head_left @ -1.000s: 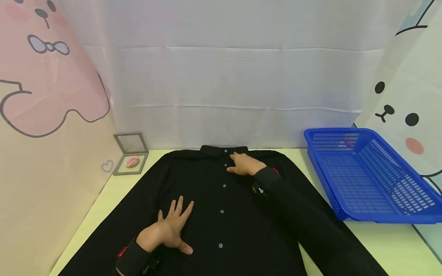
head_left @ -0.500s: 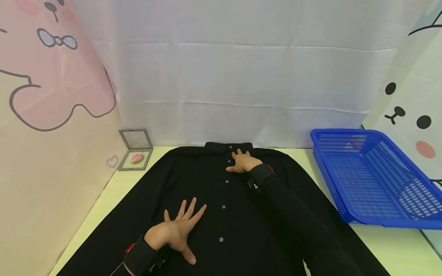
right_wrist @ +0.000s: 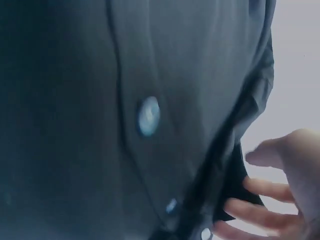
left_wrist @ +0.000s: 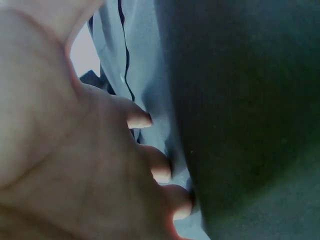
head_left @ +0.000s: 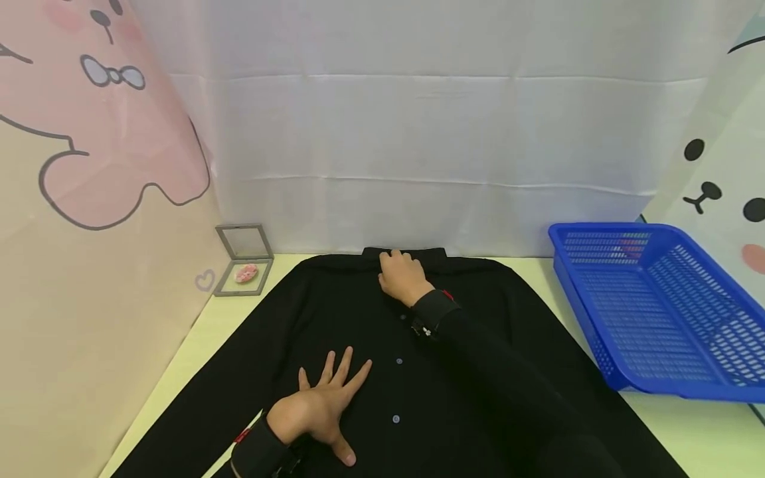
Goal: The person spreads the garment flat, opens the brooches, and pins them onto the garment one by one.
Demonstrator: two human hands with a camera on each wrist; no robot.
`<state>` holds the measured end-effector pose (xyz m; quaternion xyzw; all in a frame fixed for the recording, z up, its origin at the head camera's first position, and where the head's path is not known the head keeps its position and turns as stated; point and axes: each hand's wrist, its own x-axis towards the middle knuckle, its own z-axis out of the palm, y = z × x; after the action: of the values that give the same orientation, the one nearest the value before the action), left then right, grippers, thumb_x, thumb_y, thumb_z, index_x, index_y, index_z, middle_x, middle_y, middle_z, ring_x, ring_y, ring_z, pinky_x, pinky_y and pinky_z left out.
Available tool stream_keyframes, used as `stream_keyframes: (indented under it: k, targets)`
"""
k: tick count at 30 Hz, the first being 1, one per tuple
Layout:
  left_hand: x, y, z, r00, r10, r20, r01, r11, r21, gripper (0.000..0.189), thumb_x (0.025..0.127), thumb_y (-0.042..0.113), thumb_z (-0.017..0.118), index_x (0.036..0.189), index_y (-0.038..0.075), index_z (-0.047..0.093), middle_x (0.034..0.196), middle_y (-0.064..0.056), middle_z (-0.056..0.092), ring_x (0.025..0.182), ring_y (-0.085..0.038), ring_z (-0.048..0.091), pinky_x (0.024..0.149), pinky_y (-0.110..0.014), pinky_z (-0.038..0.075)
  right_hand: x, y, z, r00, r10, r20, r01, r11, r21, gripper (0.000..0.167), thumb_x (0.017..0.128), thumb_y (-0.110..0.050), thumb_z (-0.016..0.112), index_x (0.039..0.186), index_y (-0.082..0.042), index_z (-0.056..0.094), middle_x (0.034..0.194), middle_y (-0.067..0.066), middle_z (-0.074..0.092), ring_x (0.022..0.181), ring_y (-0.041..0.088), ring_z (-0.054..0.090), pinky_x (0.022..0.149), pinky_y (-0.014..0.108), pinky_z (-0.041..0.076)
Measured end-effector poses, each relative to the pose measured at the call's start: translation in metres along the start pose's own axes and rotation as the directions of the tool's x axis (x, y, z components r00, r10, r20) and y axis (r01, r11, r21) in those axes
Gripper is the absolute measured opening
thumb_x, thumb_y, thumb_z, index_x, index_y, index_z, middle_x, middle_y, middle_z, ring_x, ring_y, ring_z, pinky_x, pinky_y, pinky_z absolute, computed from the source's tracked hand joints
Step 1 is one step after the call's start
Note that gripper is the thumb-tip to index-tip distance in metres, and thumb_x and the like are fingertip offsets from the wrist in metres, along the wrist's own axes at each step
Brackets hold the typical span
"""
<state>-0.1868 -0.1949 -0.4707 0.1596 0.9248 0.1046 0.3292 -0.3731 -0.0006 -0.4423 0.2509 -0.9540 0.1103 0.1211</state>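
Table (head_left: 693,425): pale yellow-green top; near edge out of view. Directly on it, three items. Black shirt (head_left: 352,318), front up, spread across the middle, collar at far edge, sleeves angling out toward near corners; bare strip between left edge and sleeve. Far left corner: small grey hinged case (head_left: 239,293), lid raised. Far right: blue perforated basket (head_left: 580,315), hiding far right corner and part of right edge.

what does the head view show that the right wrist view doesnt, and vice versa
Only the head view shows the left hand, the blue basket and the gray case with a pink item in it. Only the right wrist view clearly shows the placket edge. Both show the black shirt, some buttons and the right hand.
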Motion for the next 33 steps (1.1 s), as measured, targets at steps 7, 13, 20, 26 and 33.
stream_keyframes:
  k: [7,13,20,26,33]
  targets:
    - [0.0,0.01,0.004,1.0,0.011,-0.006,-0.011,1.0,0.004,0.144,0.055,0.059,0.092,0.161,0.052,-0.005,0.173,0.0,-0.02,0.16,-0.04,-0.009,0.11,-0.086,0.002,0.002,0.0,0.012,0.997,0.005,-0.074,-0.01,0.998,-0.069,0.026,0.102,-0.02,0.066,0.118,0.0,0.068,0.111,0.024,0.061,0.09,0.036,0.06,0.072,0.042,0.058]
    - [-0.01,0.026,0.002,0.999,0.029,0.037,-0.03,1.0,0.01,0.139,0.06,0.06,0.092,0.163,0.049,0.0,0.174,-0.003,-0.016,0.16,-0.041,-0.006,0.11,-0.087,0.004,-0.006,0.01,0.01,0.944,0.005,0.331,-0.035,0.996,0.084,0.043,0.106,-0.032,0.06,0.136,-0.001,0.062,0.136,0.026,0.055,0.124,0.045,0.055,0.102,0.05,0.053]
    - [-0.007,0.031,0.022,0.996,0.089,0.01,-0.09,0.992,0.084,0.137,0.059,0.076,0.085,0.16,0.054,-0.005,0.173,0.004,-0.018,0.161,-0.038,-0.005,0.11,-0.086,0.008,-0.03,0.015,-0.013,0.92,-0.119,0.374,0.049,0.98,0.192,0.047,0.105,-0.026,0.062,0.144,0.001,0.056,0.147,0.026,0.051,0.132,0.041,0.055,0.106,0.047,0.052]
    - [-0.008,0.048,0.025,0.998,0.061,0.017,-0.062,0.993,0.096,0.138,0.058,0.075,0.087,0.163,0.05,-0.001,0.174,0.002,-0.016,0.16,-0.039,-0.005,0.108,-0.088,0.009,-0.07,0.019,-0.036,0.891,0.101,0.443,-0.134,0.99,0.044,0.072,0.099,-0.042,0.068,0.153,-0.001,0.045,0.158,0.031,0.037,0.142,0.054,0.039,0.109,0.066,0.043]
    - [0.009,0.047,0.047,0.997,0.066,-0.027,-0.061,0.987,0.15,0.142,0.052,0.081,0.084,0.161,0.053,-0.002,0.174,0.001,-0.013,0.16,-0.043,-0.001,0.104,-0.091,0.011,-0.095,0.051,-0.034,0.731,0.308,0.609,-0.376,0.927,-0.018,0.102,0.092,-0.062,0.069,0.166,-0.011,0.02,0.17,0.029,0.006,0.153,0.059,0.01,0.116,0.079,0.019]
